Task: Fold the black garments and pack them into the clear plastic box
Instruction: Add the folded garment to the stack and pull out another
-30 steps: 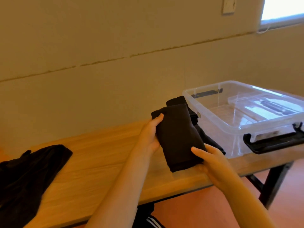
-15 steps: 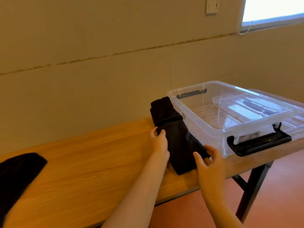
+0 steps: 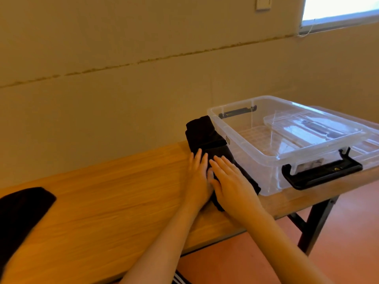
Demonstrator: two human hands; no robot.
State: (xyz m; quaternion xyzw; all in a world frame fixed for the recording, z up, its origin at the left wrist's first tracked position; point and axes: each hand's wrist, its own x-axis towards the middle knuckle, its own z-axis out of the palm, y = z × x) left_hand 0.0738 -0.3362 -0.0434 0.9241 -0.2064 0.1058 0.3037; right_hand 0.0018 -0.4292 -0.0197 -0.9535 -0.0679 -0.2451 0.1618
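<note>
Both flat, straight-fingered hands, left hand (image 3: 198, 177) and right hand (image 3: 231, 179), are covering much of the folded black garment (image 3: 207, 136) beside the clear plastic box (image 3: 256, 160).

Both bare forearms extend forward, converging. Left hand (image 3: 198, 177) and right hand (image 3: 230, 179) lie palm-down, side by side and touching, fingers straight and pointing away from the body.
</note>
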